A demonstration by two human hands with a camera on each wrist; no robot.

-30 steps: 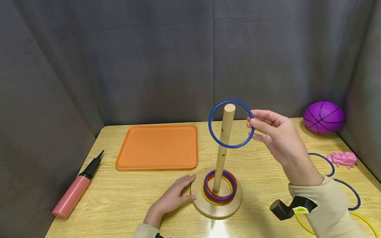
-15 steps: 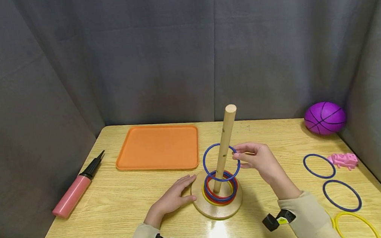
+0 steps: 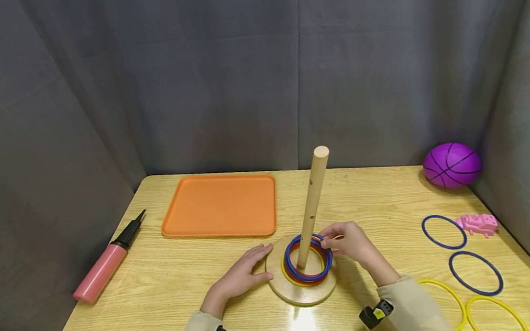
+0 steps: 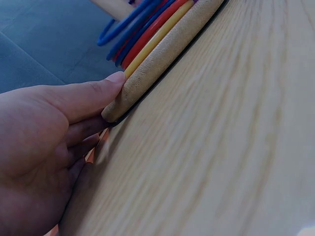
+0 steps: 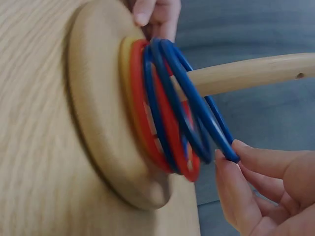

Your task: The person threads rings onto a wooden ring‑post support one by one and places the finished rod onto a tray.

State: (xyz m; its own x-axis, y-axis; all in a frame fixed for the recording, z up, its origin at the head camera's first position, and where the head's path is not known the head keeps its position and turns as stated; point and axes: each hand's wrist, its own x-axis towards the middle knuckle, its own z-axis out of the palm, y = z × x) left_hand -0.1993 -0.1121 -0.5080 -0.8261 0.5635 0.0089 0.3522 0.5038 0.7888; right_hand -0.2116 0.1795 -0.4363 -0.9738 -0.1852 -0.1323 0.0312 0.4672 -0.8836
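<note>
A round wooden base carries an upright wooden peg. Yellow, red and blue rings lie stacked around the foot of the peg. Between thumb and fingers my right hand pinches a blue ring at its right side. The peg passes through this ring, which tilts just above the stack in the right wrist view. My left hand rests at the left edge of the base, fingers fairly straight. In the left wrist view its thumb touches the base's rim beside the yellow ring.
An orange tray lies behind to the left, and a pink hand pump at far left. On the right are blue rings, yellow rings, a pink toy and a purple ball. Grey curtains enclose the table.
My right hand has brought the blue ring down along the peg, from around its top to just over the stack. The left hand has stayed at the base.
</note>
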